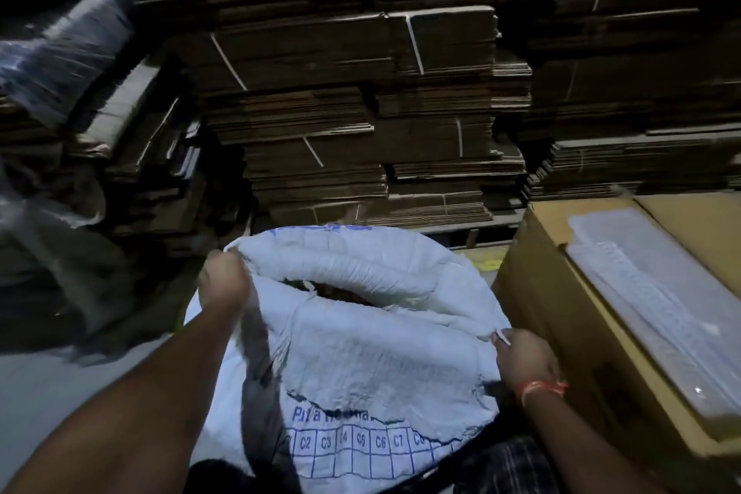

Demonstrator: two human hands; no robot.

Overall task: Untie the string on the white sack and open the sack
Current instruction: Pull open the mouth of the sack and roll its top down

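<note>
Both forearms reach forward from the bottom edge, and between them stands the white sack (361, 353), its woven front printed with blue lettering and a grid of boxes low down. The left hand (222, 279) is clenched on the rim of the sack at its left corner, pulling the cloth up and outward. The right hand (525, 359) grasps the rim at the opposite, right corner, lower and closer in than the left grip; an orange thread band (543, 389) circles that wrist. A short pale strip (502, 336) sticks out at the right fingertips; it may be the end of the string, though the blur leaves that unsure. Between the two grips the mouth of the sack gapes as a dark slot, with something dim and brownish inside. Just right of the right hand sits a cardboard box (561, 317), with clear plastic sheeting (649, 293) lying on top. Beyond the sack, tied bundles of flattened cardboard (353, 100) are stacked high. Far left of the left grip lies a plastic-wrapped bundle (68, 48).
</note>
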